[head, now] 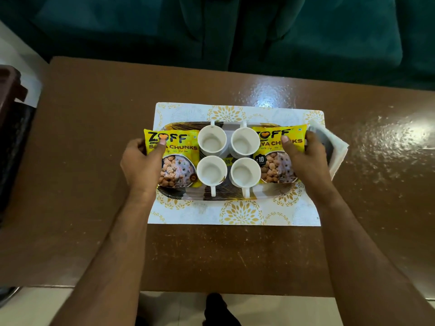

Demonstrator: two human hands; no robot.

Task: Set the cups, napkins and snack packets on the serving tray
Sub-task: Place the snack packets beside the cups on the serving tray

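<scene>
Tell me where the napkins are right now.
In the head view the white napkins lie at the tray's right end, beyond the right hand and the right snack packet.

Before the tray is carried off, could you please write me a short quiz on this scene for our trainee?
1. True or false: the four white cups stand upright and empty in the middle of the tray.
2. What does each hand hold? A) a cup handle B) an end of the tray, thumb on a snack packet C) a napkin only
3. Fill in: the folded white napkins stick out past the tray's ____ end.

Key:
1. True; the handles point away from the middle.
2. B; the left hand has its thumb on the left packet, the right hand on the right packet.
3. Right.
</scene>
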